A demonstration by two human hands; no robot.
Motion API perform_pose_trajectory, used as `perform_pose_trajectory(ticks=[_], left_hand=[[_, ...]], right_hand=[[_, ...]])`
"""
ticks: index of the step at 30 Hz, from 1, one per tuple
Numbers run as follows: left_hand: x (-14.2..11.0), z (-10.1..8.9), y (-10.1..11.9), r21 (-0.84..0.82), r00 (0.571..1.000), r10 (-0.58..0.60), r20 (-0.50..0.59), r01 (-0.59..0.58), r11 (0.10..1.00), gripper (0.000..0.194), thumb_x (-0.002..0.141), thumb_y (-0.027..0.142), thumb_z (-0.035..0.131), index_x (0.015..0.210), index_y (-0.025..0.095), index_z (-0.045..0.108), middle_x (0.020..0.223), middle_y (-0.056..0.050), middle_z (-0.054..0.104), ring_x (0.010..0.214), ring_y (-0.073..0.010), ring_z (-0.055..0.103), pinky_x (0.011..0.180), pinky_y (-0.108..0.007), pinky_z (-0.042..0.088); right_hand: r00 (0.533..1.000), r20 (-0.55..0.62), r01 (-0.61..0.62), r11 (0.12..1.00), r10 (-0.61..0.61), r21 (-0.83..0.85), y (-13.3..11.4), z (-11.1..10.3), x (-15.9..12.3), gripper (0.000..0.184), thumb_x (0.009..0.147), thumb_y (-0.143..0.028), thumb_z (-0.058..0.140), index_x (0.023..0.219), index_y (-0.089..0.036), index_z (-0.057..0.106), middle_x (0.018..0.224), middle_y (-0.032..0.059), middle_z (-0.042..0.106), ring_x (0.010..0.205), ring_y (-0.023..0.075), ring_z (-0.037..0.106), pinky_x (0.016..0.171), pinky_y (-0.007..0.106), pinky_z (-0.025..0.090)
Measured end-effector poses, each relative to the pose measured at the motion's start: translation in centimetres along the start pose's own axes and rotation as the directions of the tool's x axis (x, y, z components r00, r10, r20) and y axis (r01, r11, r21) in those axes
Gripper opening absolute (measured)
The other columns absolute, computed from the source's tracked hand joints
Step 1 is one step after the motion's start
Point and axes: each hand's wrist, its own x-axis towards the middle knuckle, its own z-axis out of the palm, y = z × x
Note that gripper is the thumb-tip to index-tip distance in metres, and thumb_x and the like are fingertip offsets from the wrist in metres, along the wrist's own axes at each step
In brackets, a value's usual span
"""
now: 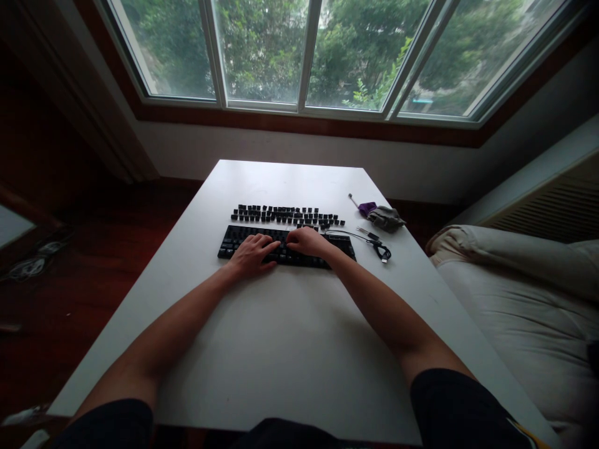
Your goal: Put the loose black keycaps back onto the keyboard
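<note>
Black keyboard (233, 240) on white desk (281, 349), under both hands. Left hand (253, 252) palm down, fingers spread, resting on left-middle keys. Right hand (305, 240) just beside, fingers curled inward over keyboard's middle; cannot tell whether anything pinched. Loose keycaps (278, 219) in uneven rows beyond keyboard; black cable (381, 251) to right. Step in hand, by judgement: fingertip work on single keys, left hand steadying. Next move seems to call for precise right fingertips, keyboard held still, neighbouring keycaps undisturbed.
</note>
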Motion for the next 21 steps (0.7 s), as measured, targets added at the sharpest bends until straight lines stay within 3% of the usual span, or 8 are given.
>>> perform_pose_trajectory(ticks=[8, 17, 21], left_hand=[[0.0, 0.1, 0.0, -0.024, 1.0, 0.01, -0.005, -0.01, 1.0, 0.06, 0.09, 0.043, 0.062, 0.145, 0.023, 0.052, 0.131, -0.013, 0.056, 0.121, -0.0313, 0.049, 0.1, -0.047, 0.042], [0.3, 0.2, 0.7, -0.038, 0.999, 0.028, 0.029, -0.027, 0.999, 0.063, 0.089, 0.04, 0.063, 0.149, 0.027, 0.048, 0.136, -0.013, 0.052, 0.125, -0.0314, 0.046, 0.104, -0.048, 0.039], [0.4, 0.0, 1.0, -0.014, 0.998, 0.025, 0.063, -0.024, 1.0, 0.066, 0.091, 0.042, 0.062, 0.153, 0.032, 0.042, 0.137, -0.012, 0.05, 0.124, -0.0313, 0.045, 0.104, -0.048, 0.038]], right_hand=[[0.992, -0.107, 0.052, 0.991, -0.065, -0.122, -1.5, 0.8, -1.4, 0.01, 0.09, -0.027, 0.066, 0.097, -0.02, 0.071, 0.097, 0.0062, 0.071, 0.088, 0.0192, 0.063, 0.073, 0.026, 0.038], [0.956, -0.292, 0.031, 0.992, 0.007, 0.125, -0.2, 3.3, -2.8, 0.015, 0.09, -0.029, 0.069, 0.103, -0.02, 0.07, 0.094, 0.0041, 0.066, 0.086, 0.0164, 0.059, 0.077, 0.025, 0.042], [0.944, -0.328, 0.041, 0.982, 0.021, 0.182, 0.3, 3.1, -3.2, 0.016, 0.092, -0.027, 0.065, 0.106, -0.021, 0.07, 0.1, 0.0051, 0.067, 0.089, 0.0169, 0.06, 0.081, 0.026, 0.044]])
